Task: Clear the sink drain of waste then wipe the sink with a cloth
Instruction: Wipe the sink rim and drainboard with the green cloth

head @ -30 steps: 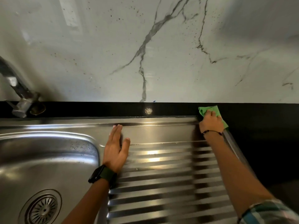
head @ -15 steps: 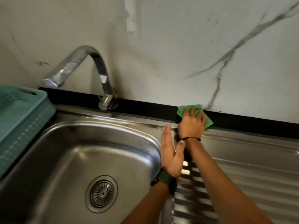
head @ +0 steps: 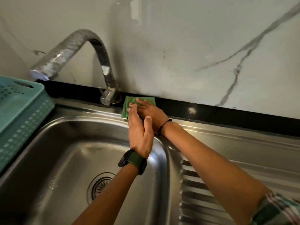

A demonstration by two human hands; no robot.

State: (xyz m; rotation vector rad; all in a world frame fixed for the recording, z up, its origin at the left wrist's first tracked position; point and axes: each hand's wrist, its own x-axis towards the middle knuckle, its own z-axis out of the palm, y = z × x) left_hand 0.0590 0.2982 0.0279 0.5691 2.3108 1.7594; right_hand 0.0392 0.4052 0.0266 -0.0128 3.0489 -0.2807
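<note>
The right hand [head: 150,109] is pressing flat, fingers extended, on the green cloth [head: 129,103] at the sink rim's [head: 90,113] twelve o'clock, beside the faucet base [head: 108,96]; the left hand [head: 139,132] is lying open, holding nothing.

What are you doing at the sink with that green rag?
A person is wiping the back edge of the steel sink. The right hand presses a green cloth flat on the ledge just beside the tap. The left hand, with a watch on its wrist, rests open on the sink rim next to it. The drain looks clear of waste.
</note>
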